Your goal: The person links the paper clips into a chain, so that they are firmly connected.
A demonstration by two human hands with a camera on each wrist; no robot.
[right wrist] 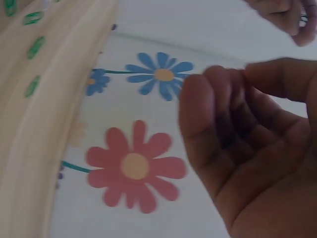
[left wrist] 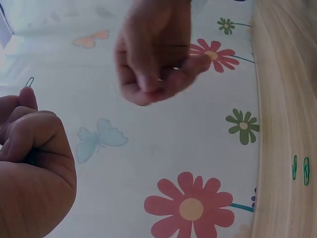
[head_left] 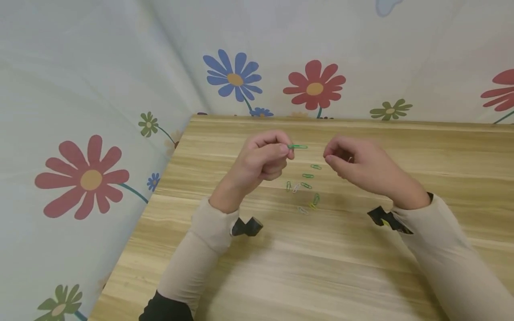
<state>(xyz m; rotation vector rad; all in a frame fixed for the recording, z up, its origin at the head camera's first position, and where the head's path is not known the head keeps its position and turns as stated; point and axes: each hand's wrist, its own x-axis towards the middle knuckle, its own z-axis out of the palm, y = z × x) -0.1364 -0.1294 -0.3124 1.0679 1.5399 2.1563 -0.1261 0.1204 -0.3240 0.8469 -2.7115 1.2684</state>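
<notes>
In the head view, my left hand point(head_left: 263, 158) pinches a green paper clip point(head_left: 299, 146) between thumb and forefinger, held above the table with its free end pointing right. The left wrist view shows this clip point(left wrist: 30, 82) standing up from the fingertips. Facing it on the right, my right hand point(head_left: 357, 165) is apart from the clip, its fingers curled and thumb tip brought to the forefinger; nothing shows between them. Below and between the hands lie several loose paper clips: green ones point(head_left: 308, 176), white ones point(head_left: 303, 210) and a yellow one point(head_left: 312, 206).
The wood-grain table point(head_left: 321, 267) ends at the back and left against a pale curtain point(head_left: 120, 89) printed with flowers. Dark straps point(head_left: 246, 226) sit at both sleeve cuffs.
</notes>
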